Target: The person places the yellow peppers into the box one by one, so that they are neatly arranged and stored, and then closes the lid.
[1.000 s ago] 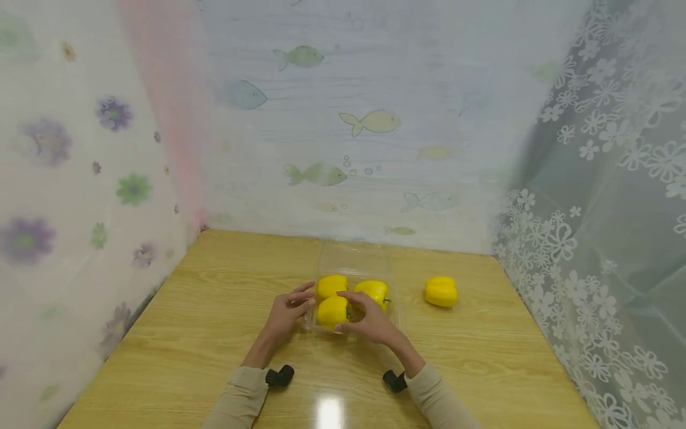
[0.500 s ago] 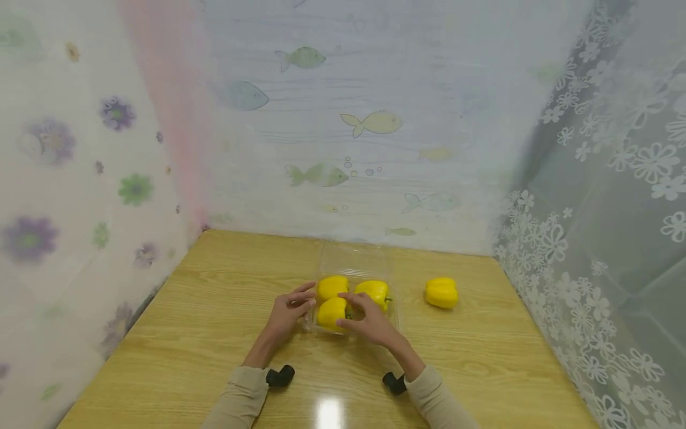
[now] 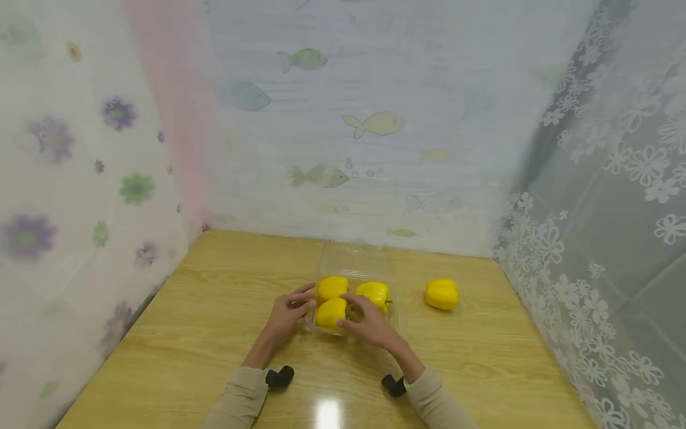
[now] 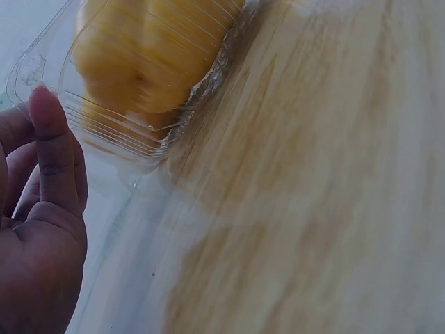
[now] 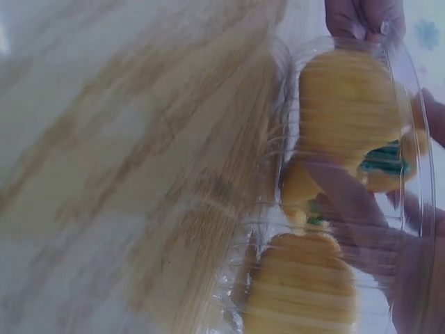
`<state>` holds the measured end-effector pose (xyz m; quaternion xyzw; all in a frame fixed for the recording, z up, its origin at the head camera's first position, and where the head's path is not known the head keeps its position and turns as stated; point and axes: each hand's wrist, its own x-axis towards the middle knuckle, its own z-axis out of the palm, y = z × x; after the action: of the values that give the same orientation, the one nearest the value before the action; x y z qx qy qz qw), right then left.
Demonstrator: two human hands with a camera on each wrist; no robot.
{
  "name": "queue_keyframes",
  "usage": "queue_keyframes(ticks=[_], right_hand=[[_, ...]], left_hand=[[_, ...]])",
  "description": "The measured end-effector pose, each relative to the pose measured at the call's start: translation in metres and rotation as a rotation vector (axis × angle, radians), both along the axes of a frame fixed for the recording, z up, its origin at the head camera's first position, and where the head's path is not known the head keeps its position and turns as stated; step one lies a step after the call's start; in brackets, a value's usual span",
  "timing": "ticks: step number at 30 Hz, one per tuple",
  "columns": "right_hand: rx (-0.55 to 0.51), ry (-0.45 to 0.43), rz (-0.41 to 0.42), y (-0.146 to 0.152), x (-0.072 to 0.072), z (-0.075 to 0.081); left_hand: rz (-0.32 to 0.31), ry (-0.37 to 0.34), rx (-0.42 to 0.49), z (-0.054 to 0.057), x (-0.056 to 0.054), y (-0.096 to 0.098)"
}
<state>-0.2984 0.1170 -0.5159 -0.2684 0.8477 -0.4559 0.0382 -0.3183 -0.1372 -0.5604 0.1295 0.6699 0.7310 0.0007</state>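
A clear plastic clamshell box (image 3: 393, 319) stands on the table with its lid (image 3: 355, 259) raised at the back. Three yellow bell peppers lie inside: a near left one (image 3: 330, 314), a far left one (image 3: 332, 288) and a right one (image 3: 373, 294). My left hand (image 3: 285, 314) pinches the box's left rim between thumb and fingers, as the left wrist view shows. Reaching into the box, my right hand (image 3: 370, 322) holds the near left pepper by its stem end, thumb on the near side. Through the box wall, the right wrist view shows a green stem (image 5: 382, 160).
Another yellow bell pepper (image 3: 442, 294) lies on the wooden table (image 3: 214, 333), to the right of the box. Black angled pieces (image 3: 280, 376) sit by both sleeve cuffs. Patterned curtains (image 3: 370, 179) enclose the table at the back and on both sides.
The head view has shifted very slightly. Both hands keep almost the same place at the box, and the near left pepper has barely moved.
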Motion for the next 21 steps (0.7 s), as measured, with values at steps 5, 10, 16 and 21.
queue_keyframes(ticks=[5,10,16,21], right_hand=[[-0.012,-0.039,-0.026,0.0004,0.0004,-0.0008],[-0.031,-0.098,-0.047,0.0015,0.0013,-0.0002],[-0.090,-0.134,-0.040,0.0027,0.0021,-0.0001],[-0.112,-0.166,0.008,0.0052,-0.0009,-0.0015]], left_hand=[[0.002,0.001,-0.007,-0.0010,0.0016,-0.0006],[-0.006,0.003,-0.007,-0.0009,0.0019,-0.0008],[-0.011,0.014,-0.002,-0.0001,0.0016,-0.0005],[-0.007,0.018,0.002,0.0000,0.0024,-0.0012]])
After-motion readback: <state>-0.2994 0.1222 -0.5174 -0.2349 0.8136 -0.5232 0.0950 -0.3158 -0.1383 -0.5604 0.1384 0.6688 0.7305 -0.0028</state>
